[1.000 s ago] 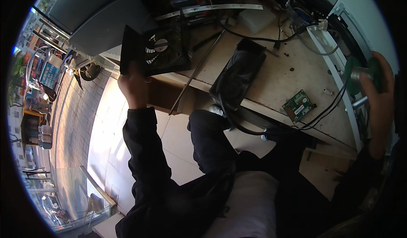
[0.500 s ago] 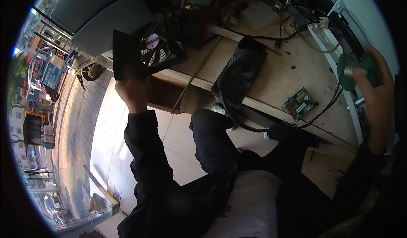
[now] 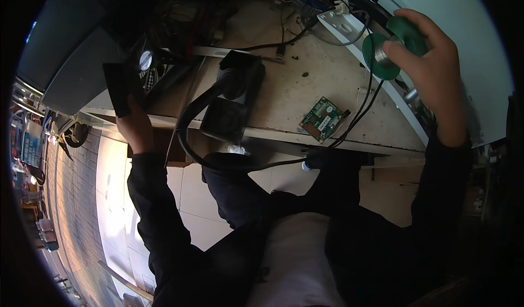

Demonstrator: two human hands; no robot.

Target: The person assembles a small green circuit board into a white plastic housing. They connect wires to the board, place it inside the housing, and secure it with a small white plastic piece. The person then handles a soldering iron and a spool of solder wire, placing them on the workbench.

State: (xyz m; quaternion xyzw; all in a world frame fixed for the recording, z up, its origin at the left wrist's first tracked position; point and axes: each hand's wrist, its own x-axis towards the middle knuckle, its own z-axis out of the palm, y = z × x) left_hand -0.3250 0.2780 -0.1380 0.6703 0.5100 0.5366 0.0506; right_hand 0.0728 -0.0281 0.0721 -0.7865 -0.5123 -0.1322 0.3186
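My left hand [image 3: 136, 128] is closed on the near edge of a black square-framed fan unit [image 3: 115, 88] at the far left. Its blades are partly lost in shadow, and most of my fingers are hidden. On the right, my right hand [image 3: 434, 75] grips a green spool of solder wire [image 3: 375, 69] with thumb and fingers, above the bench beside a white metal panel. Between my hands lies a small green circuit board [image 3: 325, 120] near the front edge. Left of it rests a black box-like device [image 3: 240, 96] with a thick black cable curving off the bench.
A worn wooden bench [image 3: 292, 96] spans the middle. Loose cables [image 3: 281, 50] and clutter lie at its back. A white metal casing [image 3: 464, 105] stands at the right, and a dark monitor-like panel [image 3: 82, 66] at the left. My legs are under the bench's front edge.
The view has swung rightward, so the bench and its things sit further left. My right hand and the solder spool have moved slightly further back over the bench. Both hands keep their holds.
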